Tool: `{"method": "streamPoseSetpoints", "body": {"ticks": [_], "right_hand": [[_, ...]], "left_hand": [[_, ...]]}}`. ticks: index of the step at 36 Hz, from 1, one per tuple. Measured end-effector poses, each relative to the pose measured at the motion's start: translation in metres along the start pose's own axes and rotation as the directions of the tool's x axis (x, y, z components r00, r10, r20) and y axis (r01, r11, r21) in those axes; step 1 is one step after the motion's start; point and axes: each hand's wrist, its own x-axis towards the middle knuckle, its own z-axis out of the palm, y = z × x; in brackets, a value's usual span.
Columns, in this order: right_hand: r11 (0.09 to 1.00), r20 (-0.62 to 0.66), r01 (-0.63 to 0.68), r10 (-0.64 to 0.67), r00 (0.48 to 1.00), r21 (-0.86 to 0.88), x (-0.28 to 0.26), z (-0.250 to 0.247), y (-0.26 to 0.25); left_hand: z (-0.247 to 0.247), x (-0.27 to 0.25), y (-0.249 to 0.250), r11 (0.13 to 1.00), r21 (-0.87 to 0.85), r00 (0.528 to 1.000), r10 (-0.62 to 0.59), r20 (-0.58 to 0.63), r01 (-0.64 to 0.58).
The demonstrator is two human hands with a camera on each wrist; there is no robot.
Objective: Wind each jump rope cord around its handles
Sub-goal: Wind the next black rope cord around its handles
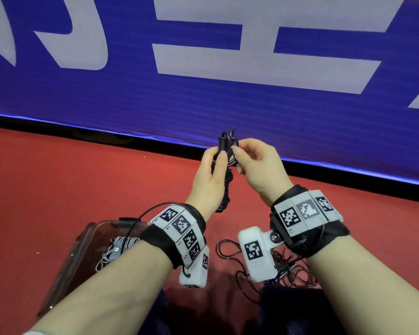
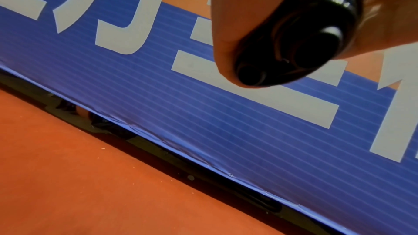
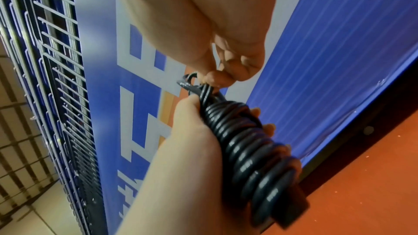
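Head view first: I see a red floor (image 1: 82, 184) running up to a blue banner (image 1: 228, 100) with large pale lettering, a dark gap under its lower edge. In the right wrist view a wire grid fence (image 3: 56, 96) stands beside the banner. Both of my forearms reach forward toward the banner, wrists wrapped in black bands with marker tiles.

My left hand (image 1: 212, 170) is upright, fingers and thumb curled round the black handles (image 3: 291, 210) with the jump rope cord (image 3: 246, 147) coiled tightly around them; the bundle hangs down below that hand, in front of the banner's lower edge. My right hand (image 1: 257, 163), just beside the left, pinches the cord's loose end at the top of the bundle with curled fingertips.

Nearer to me than the banner, a clear bin (image 1: 82, 240) on the floor holds pale wound ropes (image 1: 121, 245), and loose dark cords (image 1: 298, 267) lie tangled under my right wrist.
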Motion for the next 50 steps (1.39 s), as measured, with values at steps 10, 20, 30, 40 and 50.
{"method": "streamPoseSetpoints", "body": {"ticks": [10,20,30,40,50], "right_hand": [[0.978,0.184,0.090,-0.055,0.981,-0.189,-0.001,-0.018,0.000],[0.866,0.192,0.301,-0.242,0.951,-0.400,-0.005,-0.012,-0.002],[0.767,0.162,0.453,-0.429,0.889,-0.455,-0.004,-0.008,0.009],[0.997,0.151,-0.077,0.074,0.986,0.011,-0.012,0.024,0.005],[0.944,0.456,-0.226,0.096,0.885,0.240,-0.010,0.013,0.013]], "left_hand": [[-0.007,-0.003,0.002,0.990,0.111,0.994,0.085,0.064,-0.092],[-0.007,-0.008,-0.001,0.979,0.167,0.993,0.111,0.051,-0.118],[-0.006,-0.002,0.008,0.999,0.047,1.000,0.014,-0.004,-0.014],[-0.001,0.006,0.012,0.947,-0.240,0.967,-0.240,-0.091,0.212],[-0.011,0.012,0.008,0.828,-0.418,0.916,-0.399,0.031,0.375]]}}
